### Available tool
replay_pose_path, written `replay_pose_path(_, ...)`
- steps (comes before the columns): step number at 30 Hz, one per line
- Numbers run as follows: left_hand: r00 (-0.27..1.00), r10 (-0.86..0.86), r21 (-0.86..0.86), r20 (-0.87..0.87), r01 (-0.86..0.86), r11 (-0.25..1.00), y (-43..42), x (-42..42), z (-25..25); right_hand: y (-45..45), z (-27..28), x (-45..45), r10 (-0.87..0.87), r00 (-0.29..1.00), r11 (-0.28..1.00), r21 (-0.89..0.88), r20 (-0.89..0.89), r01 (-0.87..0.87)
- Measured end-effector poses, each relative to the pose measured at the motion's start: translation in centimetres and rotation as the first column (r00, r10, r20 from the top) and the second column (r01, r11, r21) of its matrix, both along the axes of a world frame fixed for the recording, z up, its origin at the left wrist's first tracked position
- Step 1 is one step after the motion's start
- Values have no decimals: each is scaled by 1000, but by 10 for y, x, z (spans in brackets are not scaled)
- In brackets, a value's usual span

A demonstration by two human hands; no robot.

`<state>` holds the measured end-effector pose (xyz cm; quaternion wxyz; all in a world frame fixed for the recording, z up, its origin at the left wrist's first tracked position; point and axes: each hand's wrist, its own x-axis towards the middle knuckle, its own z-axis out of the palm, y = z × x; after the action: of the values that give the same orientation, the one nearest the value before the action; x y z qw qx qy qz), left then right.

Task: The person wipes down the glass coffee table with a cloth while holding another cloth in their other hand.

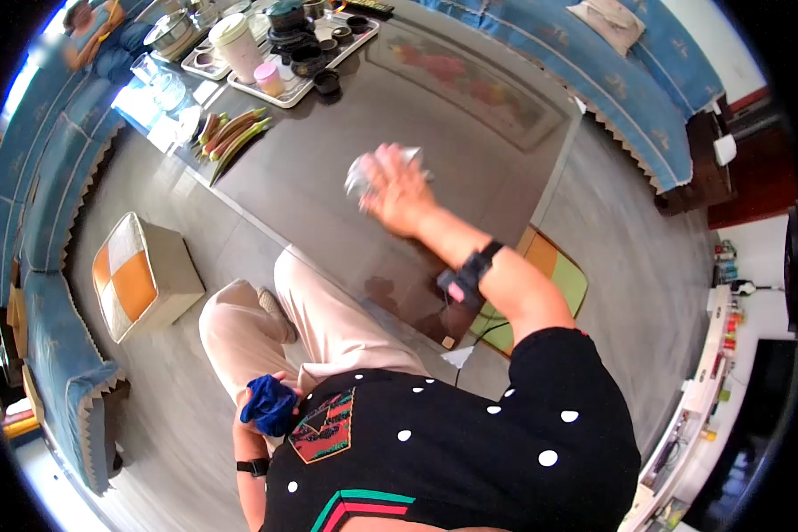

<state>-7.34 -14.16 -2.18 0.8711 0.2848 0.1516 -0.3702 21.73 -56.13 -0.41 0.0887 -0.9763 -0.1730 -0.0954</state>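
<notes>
My right hand lies on the dark, glossy tabletop, its fingers over a crumpled whitish wad, a cloth or tissue by its look. Part of the wad sticks out on both sides of the fingers, which are slightly blurred. Down by my lap, my left hand is closed round a bunched dark blue cloth, which covers most of its fingers.
At the table's far left corner lie several long green and reddish pods. Behind them stand trays with cups, a lidded white container and a glass pitcher. Blue sofas surround the table; a cube stool stands left. Another person sits far left.
</notes>
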Motion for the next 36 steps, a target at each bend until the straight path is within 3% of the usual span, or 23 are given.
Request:
replay_pose_path(3, 1000, -1, 41, 19, 0, 999, -1, -2, 0, 31, 1, -70, 341, 939, 933, 133, -46, -333)
replay_pose_path(5, 1000, 9, 19, 6, -9, 1000, 0, -2, -1, 17, 18, -94, 366, 912, 930, 118, -186, -349)
replay_pose_path(6, 1000, 7, 26, 16, -8, 1000, 1, -2, -2, 1, 18, -95, 326, 934, 942, 137, -147, -307)
replay_pose_path(9, 1000, 13, 26, 12, -14, 1000, 3, -2, -3, -71, 18, -76, 63, 998, 996, 60, 26, -64)
replay_pose_path(10, 1000, 23, 22, 3, -23, 999, 4, -2, -3, -96, 22, -66, -159, 987, 986, -44, -1, 159)
replay_pose_path(11, 1000, 26, 21, 5, -26, 999, 5, -1, -3, -132, 6, -48, -284, 954, 952, -87, 98, 292)
replay_pose_path(15, 997, 72, -12, 42, -71, 997, 7, -4, -1, -259, -32, 30, -707, 705, 705, -26, 52, 709)
replay_pose_path(18, 994, 110, -108, -3, -110, 988, 12, -10, -5, -239, -7, 70, -894, 438, 443, -44, -94, 895)
replay_pose_path(21, 994, 107, -145, -12, -107, 984, 15, -13, -11, -195, -7, 106, -893, 447, 448, -33, -53, 893)
replay_pose_path(25, 995, 88, -175, 55, -77, 982, 20, -13, -18, -88, -3, 134, -585, 811, 810, -65, -15, 583)
replay_pose_path(28, 996, 86, -235, 35, -75, 969, 17, -10, -18, 12, 0, 122, -359, 933, 931, -76, -34, 356)
replay_pose_path(31, 996, 60, -160, 60, -50, 986, 14, -7, -18, 83, -7, 71, -18, 1000, 998, -61, 0, 18)
replay_pose_path(33, 994, 74, -130, 85, -63, 990, 10, -6, -11, 99, 0, 22, 194, 978, 981, -7, -79, -196)
replay_pose_path(36, 995, 33, -127, 89, -21, 992, 7, -5, -4, 81, 11, -33, 308, 944, 951, 81, -122, -300)
